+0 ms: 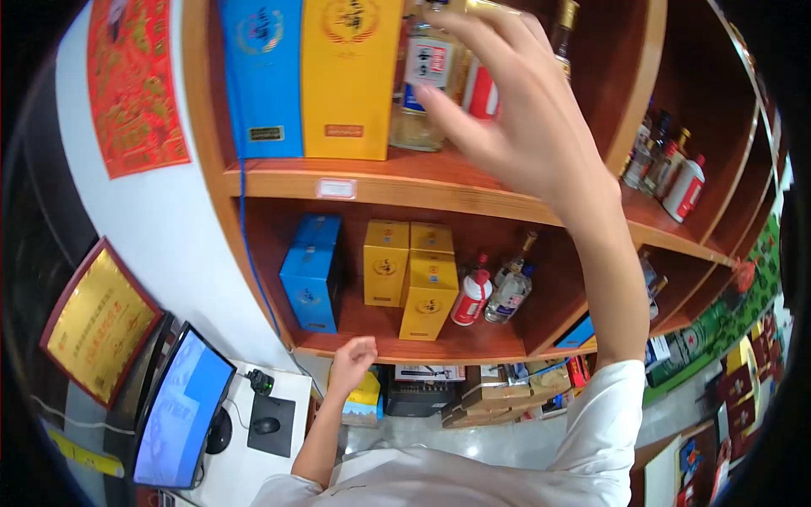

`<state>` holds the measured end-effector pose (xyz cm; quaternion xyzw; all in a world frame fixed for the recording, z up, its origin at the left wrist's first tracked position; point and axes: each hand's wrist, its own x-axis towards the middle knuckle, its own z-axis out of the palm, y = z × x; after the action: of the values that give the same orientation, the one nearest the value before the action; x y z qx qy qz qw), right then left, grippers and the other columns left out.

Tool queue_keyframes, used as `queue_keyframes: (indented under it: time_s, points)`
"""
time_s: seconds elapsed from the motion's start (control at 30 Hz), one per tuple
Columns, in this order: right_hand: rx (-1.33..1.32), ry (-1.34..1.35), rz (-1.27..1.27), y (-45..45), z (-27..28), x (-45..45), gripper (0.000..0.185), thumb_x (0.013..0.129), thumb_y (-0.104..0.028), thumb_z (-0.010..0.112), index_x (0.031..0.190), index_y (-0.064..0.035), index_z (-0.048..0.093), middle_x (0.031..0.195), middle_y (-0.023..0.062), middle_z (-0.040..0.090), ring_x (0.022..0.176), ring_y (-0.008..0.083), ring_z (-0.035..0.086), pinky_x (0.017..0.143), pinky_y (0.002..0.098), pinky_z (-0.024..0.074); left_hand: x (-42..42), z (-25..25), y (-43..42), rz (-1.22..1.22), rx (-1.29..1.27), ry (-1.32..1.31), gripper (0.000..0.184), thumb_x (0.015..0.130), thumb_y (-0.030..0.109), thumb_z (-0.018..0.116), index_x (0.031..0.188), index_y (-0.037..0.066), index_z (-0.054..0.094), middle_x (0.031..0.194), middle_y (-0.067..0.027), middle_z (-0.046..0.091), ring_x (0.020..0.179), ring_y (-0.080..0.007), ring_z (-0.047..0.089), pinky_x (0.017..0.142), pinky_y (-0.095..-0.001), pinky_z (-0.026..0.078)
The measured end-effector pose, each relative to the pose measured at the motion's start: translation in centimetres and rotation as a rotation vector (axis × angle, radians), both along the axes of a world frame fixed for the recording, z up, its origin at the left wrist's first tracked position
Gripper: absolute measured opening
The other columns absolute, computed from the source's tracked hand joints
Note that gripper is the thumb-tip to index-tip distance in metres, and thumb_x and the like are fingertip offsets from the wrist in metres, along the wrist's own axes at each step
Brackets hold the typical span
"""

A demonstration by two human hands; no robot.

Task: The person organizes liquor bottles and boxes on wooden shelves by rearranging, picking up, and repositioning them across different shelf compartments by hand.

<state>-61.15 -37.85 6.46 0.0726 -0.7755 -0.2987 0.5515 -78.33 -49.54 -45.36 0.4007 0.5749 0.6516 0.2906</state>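
Note:
My right hand [528, 110] is raised in front of the upper shelf, slightly blurred. Its thumb and fingers are apart, near a clear glass liquor bottle [418, 127] with a white, red and blue label; no grip on the bottle shows. The hand partly covers a red and white item [481, 93] and other bottles behind it. To the bottle's left stand a tall yellow liquor box [351, 93] and a blue one [263, 84]. Lower down, my left hand [353, 363] is by the lower shelf's front edge, fingers curled in, with nothing visible in them.
On the lower shelf [498, 345] stand a blue box [311, 275], several yellow boxes [429, 296] and several bottles [509, 291]. A desk with a monitor [184, 414] and mouse [267, 425] is at lower left. A blue cable [243, 220] hangs along the shelf's left side. Cartons [490, 397] sit below.

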Motion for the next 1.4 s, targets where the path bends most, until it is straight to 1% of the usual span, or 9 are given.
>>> queue_keyframes:
  time_s: [0.03,0.07,0.17,0.33,0.47,0.7,0.93,1.13,1.4]
  points:
    - [0.046,-0.017,-0.071,-0.8,1.3,-1.8,0.049,0.084,-0.021,0.081,0.126,-0.0041,0.065,0.123,0.016,0.064,0.114,0.0327,0.061,0.093,0.0402,0.0511,0.7,-0.1,-1.7,-0.037,0.007,-0.064,0.029,0.091,0.007,0.074,0.119,0.0,0.069,0.108,-0.009,0.074,0.102,-0.0172,0.071,0.09,-0.0299,0.055]
    - [-0.115,-0.109,-0.212,-0.2,3.1,-4.3,0.075,0.09,-0.037,0.069,0.146,0.0068,0.046,0.146,0.0331,0.045,0.142,0.0458,0.036,0.117,0.053,0.0357,1.3,0.1,-3.2,-0.015,-0.028,-0.069,0.028,0.092,0.006,0.074,0.118,0.0,0.069,0.106,-0.0086,0.075,0.101,-0.0166,0.072,0.09,-0.0297,0.055]
    - [0.002,0.134,-0.306,3.8,7.0,-11.2,0.078,0.089,-0.047,0.068,0.139,0.0102,0.051,0.145,0.0329,0.045,0.142,0.0455,0.036,0.117,0.0554,0.0361,2.5,0.5,-6.9,0.031,-0.108,-0.118,0.025,0.092,0.007,0.073,0.116,0.0,0.07,0.105,-0.0074,0.075,0.1,-0.0146,0.071,0.09,-0.0295,0.055]
    - [-0.178,-0.082,-0.287,0.4,7.8,-9.2,0.065,0.083,-0.045,0.069,0.116,0.0107,0.062,0.131,0.0326,0.053,0.135,0.0438,0.041,0.114,0.0546,0.0398,3.4,2.8,-10.3,0.107,-0.114,-0.183,0.029,0.093,0.01,0.074,0.12,-0.001,0.07,0.105,-0.0061,0.075,0.1,-0.0128,0.07,0.092,-0.0289,0.054]
    - [-0.473,-0.188,0.067,-5.5,6.9,-5.2,0.058,0.078,-0.035,0.072,0.117,0.0058,0.058,0.101,0.0248,0.067,0.094,0.0317,0.068,0.08,0.0411,0.0592,3.8,6.7,-11.3,0.09,-0.061,-0.2,0.038,0.094,0.013,0.076,0.128,-0.001,0.065,0.113,-0.0076,0.072,0.107,-0.0135,0.067,0.095,-0.0286,0.052]
    - [-0.272,-0.107,0.272,-8.3,-0.7,-0.7,0.062,0.076,-0.04,0.076,0.117,0.0015,0.057,0.101,0.0244,0.064,0.093,0.0332,0.066,0.078,0.0418,0.0565,5.5,17.0,-10.1,0.09,0.206,-0.097,0.098,0.08,0.001,0.085,0.159,0.004,0.027,0.149,-0.0155,0.046,0.12,-0.0214,0.06,0.101,-0.0373,0.052]
    - [-0.329,-0.093,0.513,-8.3,-4.9,1.6,0.065,0.074,-0.047,0.08,0.116,-0.0027,0.057,0.101,0.0241,0.06,0.093,0.0368,0.062,0.08,0.0454,0.0526,7.8,25.9,-9.9,0.666,0.496,0.601,0.135,0.062,0.018,0.1,0.163,0.006,0.011,0.165,-0.0193,0.024,0.153,-0.0327,0.029,0.125,-0.0517,0.024]
    - [-0.516,-0.161,0.734,-6.7,-11.0,2.6,0.068,0.072,-0.053,0.083,0.114,-0.0064,0.058,0.1,0.0239,0.056,0.092,0.04,0.058,0.081,0.0485,0.0492,9.1,22.1,-10.9,0.42,0.224,0.464,0.083,0.057,0.005,0.101,0.126,0.0,0.056,0.112,-0.0082,0.067,0.109,-0.0222,0.063,0.095,-0.0379,0.054]
    - [-0.878,-0.68,0.35,0.5,-24.4,-1.7,0.066,0.071,-0.043,0.088,0.121,-0.0142,0.055,0.13,0.0205,0.05,0.116,0.0416,0.053,0.1,0.0492,0.0446,5.0,10.6,-2.9,0.312,0.148,0.166,0.057,0.083,0.001,0.084,0.133,-0.002,0.055,0.123,-0.0113,0.065,0.112,-0.0197,0.063,0.098,-0.033,0.05]
